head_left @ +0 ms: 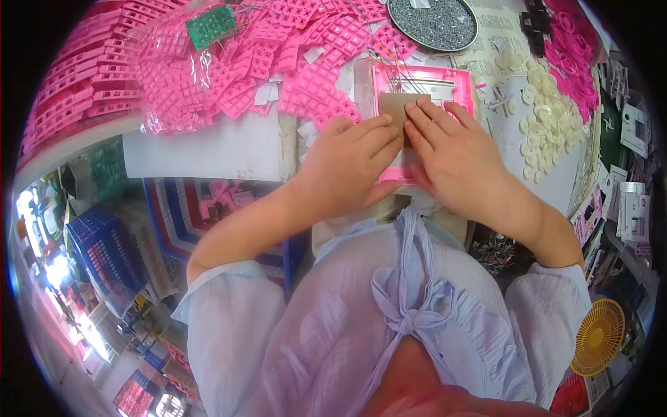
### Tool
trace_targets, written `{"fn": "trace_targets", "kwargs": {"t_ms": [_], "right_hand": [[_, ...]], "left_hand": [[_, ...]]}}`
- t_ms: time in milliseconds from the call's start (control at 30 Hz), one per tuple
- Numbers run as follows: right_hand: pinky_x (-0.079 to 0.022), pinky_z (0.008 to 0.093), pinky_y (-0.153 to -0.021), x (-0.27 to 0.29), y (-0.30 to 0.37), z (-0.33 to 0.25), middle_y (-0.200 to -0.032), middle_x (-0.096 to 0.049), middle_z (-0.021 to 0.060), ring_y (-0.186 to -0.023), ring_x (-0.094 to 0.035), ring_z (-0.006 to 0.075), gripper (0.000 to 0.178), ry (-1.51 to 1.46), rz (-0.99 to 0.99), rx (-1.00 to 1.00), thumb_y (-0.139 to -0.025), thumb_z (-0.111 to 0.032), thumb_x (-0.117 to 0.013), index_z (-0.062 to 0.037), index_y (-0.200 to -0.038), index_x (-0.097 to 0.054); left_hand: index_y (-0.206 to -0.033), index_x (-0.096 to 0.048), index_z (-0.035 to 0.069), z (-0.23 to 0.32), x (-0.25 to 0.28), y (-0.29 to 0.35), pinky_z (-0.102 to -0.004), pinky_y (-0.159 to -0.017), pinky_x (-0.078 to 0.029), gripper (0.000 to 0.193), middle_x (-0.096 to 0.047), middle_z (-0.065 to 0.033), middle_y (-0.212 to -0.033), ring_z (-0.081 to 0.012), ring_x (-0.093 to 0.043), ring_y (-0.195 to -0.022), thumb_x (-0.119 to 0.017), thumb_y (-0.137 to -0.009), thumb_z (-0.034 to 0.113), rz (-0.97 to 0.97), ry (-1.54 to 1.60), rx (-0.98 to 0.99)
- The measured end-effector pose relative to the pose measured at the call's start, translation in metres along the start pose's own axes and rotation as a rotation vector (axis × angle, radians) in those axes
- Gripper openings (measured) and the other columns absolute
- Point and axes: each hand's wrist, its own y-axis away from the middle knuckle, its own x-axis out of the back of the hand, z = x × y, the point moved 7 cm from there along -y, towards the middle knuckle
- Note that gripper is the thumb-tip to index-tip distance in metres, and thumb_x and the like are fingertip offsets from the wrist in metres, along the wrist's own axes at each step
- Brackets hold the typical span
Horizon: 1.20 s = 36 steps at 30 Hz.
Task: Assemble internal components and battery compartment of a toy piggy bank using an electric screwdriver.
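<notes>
A pink plastic frame [455,83] lies flat on the white table in front of me, with a brown board [393,105] set inside it and thin wires [403,73] running over its top edge. My left hand [347,163] lies flat over the frame's lower left part, fingers pressed on the brown board. My right hand [455,149] lies flat beside it, fingertips on the board's right edge. Neither hand grips anything; both press down with fingers close together.
A heap of pink plastic keypad pieces [243,62] in clear bags covers the table's far left, with a green circuit board [210,25] on top. A round tray of small grey parts [432,22] stands at the back. White round discs [549,118] lie at the right.
</notes>
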Motion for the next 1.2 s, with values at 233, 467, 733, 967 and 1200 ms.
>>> {"fn": "trace_targets", "kwargs": {"t_ms": [233, 467, 733, 967, 1200], "right_hand": [[-0.04, 0.0473, -0.112, 0.001, -0.012, -0.011, -0.134, -0.06, 0.0301, -0.129, -0.055, 0.0409, 0.051, 0.089, -0.035, -0.069, -0.087, -0.017, -0.053, 0.0158, -0.125, -0.061], [-0.038, 0.0474, -0.114, -0.004, -0.006, -0.003, -0.134, -0.059, 0.0306, -0.13, -0.054, 0.0396, 0.051, 0.008, 0.005, -0.029, -0.088, -0.016, -0.052, 0.015, -0.127, -0.06], [-0.037, 0.0498, -0.113, 0.0, 0.0, -0.008, -0.137, -0.059, 0.0276, -0.131, -0.052, 0.036, 0.05, 0.008, 0.024, 0.01, -0.086, -0.015, -0.054, 0.0129, -0.127, -0.061], [-0.037, 0.0502, -0.112, -0.003, -0.002, -0.004, -0.141, -0.055, 0.0249, -0.131, -0.051, 0.0347, 0.053, -0.037, -0.036, -0.017, -0.082, -0.018, -0.062, 0.01, -0.126, -0.061], [-0.04, 0.0471, -0.108, -0.004, 0.001, -0.006, -0.139, -0.057, 0.0247, -0.128, -0.052, 0.0344, 0.051, -0.059, 0.027, -0.032, -0.08, -0.018, -0.064, 0.0101, -0.123, -0.062]], "left_hand": [[-0.122, -0.067, 0.009, -0.013, 0.002, -0.002, -0.0407, -0.087, -0.043, 0.053, -0.065, -0.0063, -0.128, -0.0216, -0.059, -0.128, -0.079, -0.078, 0.035, -0.007, 0.084, -0.036], [-0.121, -0.068, 0.01, -0.018, -0.001, 0.0, -0.0402, -0.085, -0.043, 0.051, -0.065, -0.006, -0.129, -0.0208, -0.06, -0.127, -0.079, -0.076, 0.031, -0.007, 0.092, -0.09], [-0.119, -0.069, 0.009, -0.007, 0.003, -0.002, -0.0387, -0.082, -0.047, 0.045, -0.067, -0.0054, -0.125, -0.0214, -0.061, -0.124, -0.077, -0.079, 0.029, -0.016, 0.015, -0.028], [-0.093, -0.073, 0.006, -0.072, 0.04, -0.117, -0.0379, -0.067, -0.053, 0.015, -0.07, -0.0089, -0.083, -0.028, -0.068, -0.074, -0.074, -0.086, 0.019, 0.197, 0.123, 0.015], [-0.079, -0.075, 0.009, -0.114, -0.028, -0.209, -0.0535, -0.085, -0.044, 0.017, -0.072, -0.0154, -0.087, -0.0327, -0.069, -0.092, -0.064, -0.082, 0.022, -0.1, -0.334, 0.029]]}}
